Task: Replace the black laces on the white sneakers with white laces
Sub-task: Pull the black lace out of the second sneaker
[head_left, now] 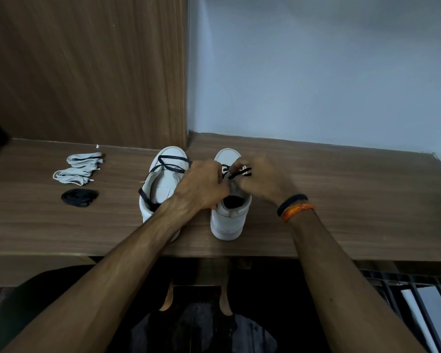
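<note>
I see both forearms reaching forward over the table (341, 200) edge, meeting above the right sneaker (229, 212). My left hand (204, 187) arches over that sneaker's tongue, fingers curled down onto the black lace (237, 171). My right hand (260, 179), wrist wearing a black and orange band (294, 207), pinches the same lace just beyond it. The left sneaker (163, 184) stands just left of the right sneaker, a loose black lace draped across it. Farther left lie two white lace bundles (79, 169) and a black lace bundle (79, 197).
</note>
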